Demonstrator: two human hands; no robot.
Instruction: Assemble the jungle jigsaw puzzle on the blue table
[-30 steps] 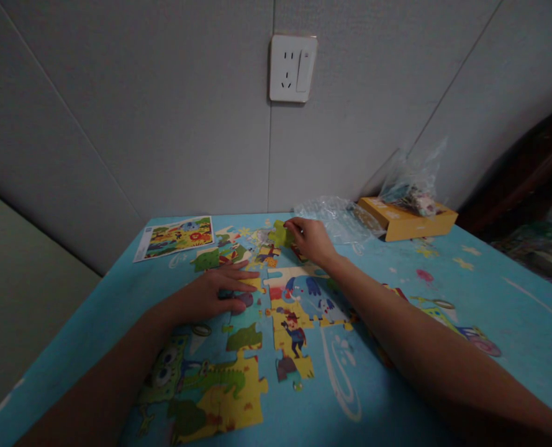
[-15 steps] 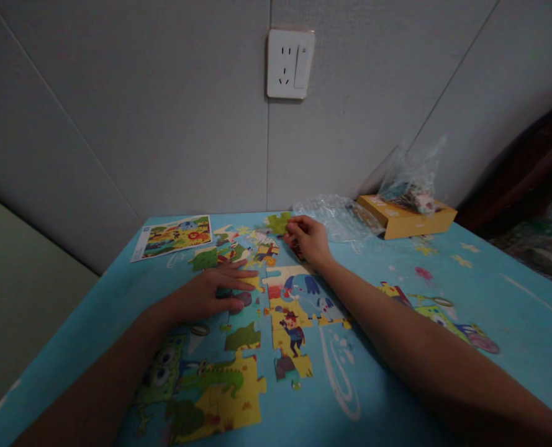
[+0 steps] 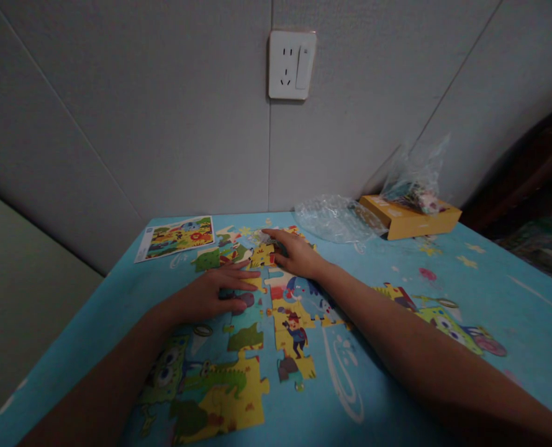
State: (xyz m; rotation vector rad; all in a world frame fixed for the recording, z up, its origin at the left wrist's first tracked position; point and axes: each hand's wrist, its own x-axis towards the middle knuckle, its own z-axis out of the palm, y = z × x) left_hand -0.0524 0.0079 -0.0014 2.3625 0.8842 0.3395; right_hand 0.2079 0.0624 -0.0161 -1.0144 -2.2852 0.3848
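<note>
My left hand (image 3: pixel 226 288) lies with its fingers spread over puzzle pieces. Just below it a joined puzzle part shows a green bush (image 3: pixel 245 338), and nearer me is a joined crocodile section (image 3: pixel 224 385). My right hand (image 3: pixel 297 251) rests low over pieces at the back, index finger stretched left and thumb apart from it. A yellow puzzle piece (image 3: pixel 261 253) lies beside its fingertips; whatever is under the palm is hidden. In front of that hand is a joined section with a blue elephant and a walking figure (image 3: pixel 297 332). A gap separates the left and right sections.
A printed picture card (image 3: pixel 177 238) lies at the back left. Crumpled clear plastic (image 3: pixel 331 217) and a yellow box (image 3: pixel 415 223) with a plastic bag on top stand at the back right. Another puzzle part (image 3: pixel 397 295) is partly behind my right forearm. A wall socket (image 3: pixel 292 65) is above.
My right hand has moved left and nearer me, from a pinch at the green piece to spread fingers. That green piece no longer shows at the back. My left hand has stayed put.
</note>
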